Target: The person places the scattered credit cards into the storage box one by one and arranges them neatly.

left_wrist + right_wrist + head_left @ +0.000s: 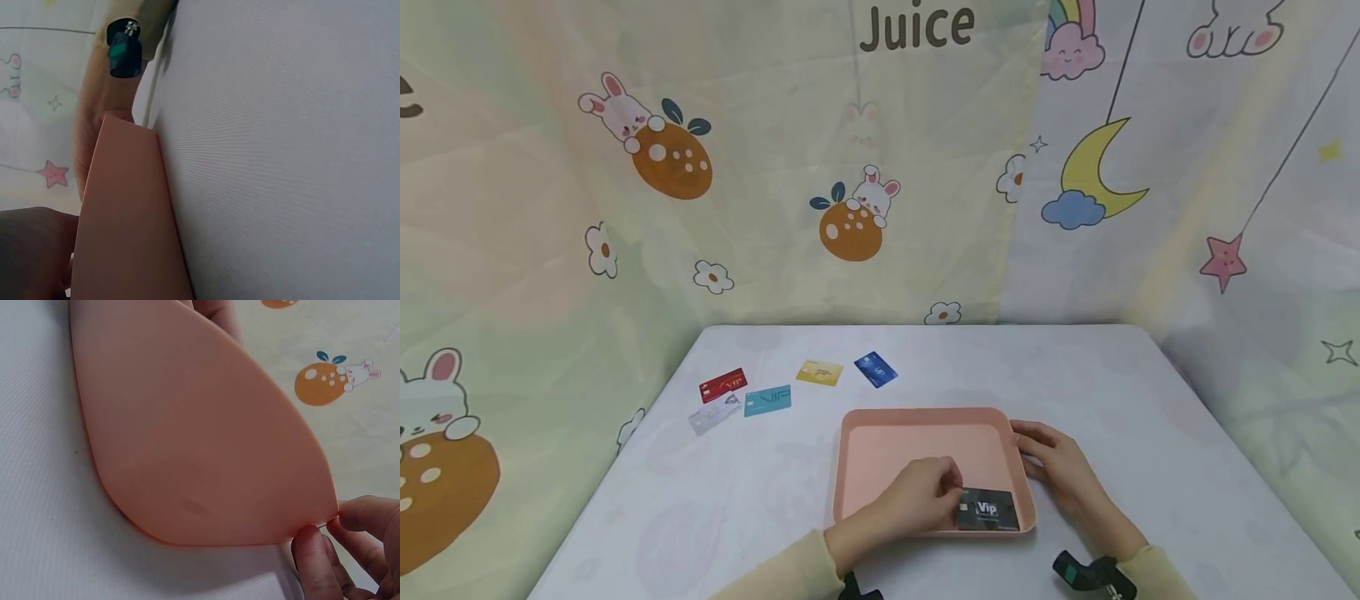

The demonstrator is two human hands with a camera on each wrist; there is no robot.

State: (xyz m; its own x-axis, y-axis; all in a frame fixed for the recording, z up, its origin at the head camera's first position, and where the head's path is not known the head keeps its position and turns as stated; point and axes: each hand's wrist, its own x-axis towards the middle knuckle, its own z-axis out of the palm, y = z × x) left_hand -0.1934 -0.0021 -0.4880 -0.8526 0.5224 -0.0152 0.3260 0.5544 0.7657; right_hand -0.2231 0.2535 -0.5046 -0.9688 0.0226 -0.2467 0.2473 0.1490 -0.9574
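A pink tray (925,418) lies on the white table, near the front edge. Inside it, at the near right corner, is a black card marked Vip (988,510). My left hand (925,493) reaches over the tray's near rim and pinches the card's left end. My right hand (1054,463) lies along the tray's right side. In the right wrist view its fingertips (312,553) pinch the rim of the tray (187,425). The left wrist view shows only the tray's outer wall (125,219) and the right wrist beyond it; the card is hidden there.
Several cards lie on the table (1150,433) at the back left: red (723,384), white (715,412), teal (767,400), yellow (819,372) and blue (876,369). Printed curtains hang close behind and beside the table.
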